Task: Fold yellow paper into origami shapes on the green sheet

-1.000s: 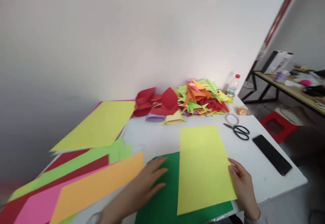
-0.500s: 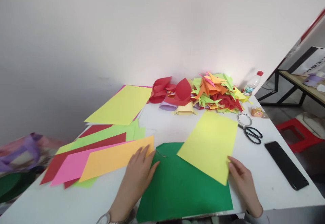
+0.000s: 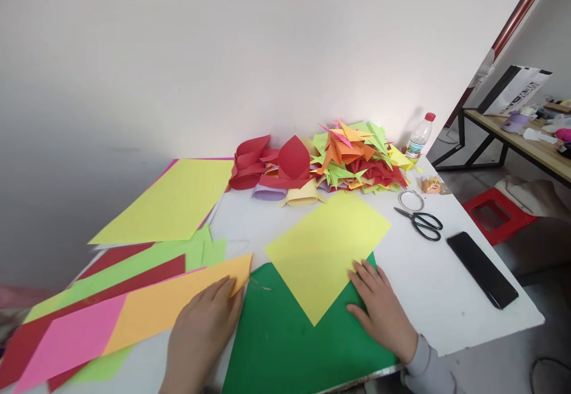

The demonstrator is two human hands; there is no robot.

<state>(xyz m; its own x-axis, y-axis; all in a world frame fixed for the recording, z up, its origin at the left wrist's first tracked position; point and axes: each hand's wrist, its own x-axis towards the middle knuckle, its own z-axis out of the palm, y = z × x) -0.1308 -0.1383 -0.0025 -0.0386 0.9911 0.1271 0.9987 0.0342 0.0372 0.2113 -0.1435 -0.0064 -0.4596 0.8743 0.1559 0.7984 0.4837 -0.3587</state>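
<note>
My left hand [image 3: 203, 328] is closed on the right end of an orange paper strip [image 3: 165, 302], fingers on top and thumb at the lower edge. A pink strip [image 3: 74, 337] sits partly under the orange one. My right hand [image 3: 379, 305] lies open, fingers spread, its fingertips at the lower right edge of a yellow paper sheet [image 3: 328, 248]. The sheet lies turned cornerwise, partly over a green mat [image 3: 285, 352] and partly on the white table [image 3: 464, 322]. A thin thread or wire [image 3: 261, 284] is near the mat's upper left corner.
Larger yellow sheets [image 3: 165, 203] lie at the back left, above red strips [image 3: 129, 287] and green strips [image 3: 147, 266]. Folded paper shapes [image 3: 348, 156] are heaped against the wall. To the right are a bottle [image 3: 419, 138], a tape roll [image 3: 411, 201], scissors [image 3: 422, 224] and a black phone [image 3: 482, 269].
My right hand has let go of the yellow sheet's corner and opened beside it; the sheet is turned and farther up. My left hand's fingers have closed on the orange strip. The view has shifted.
</note>
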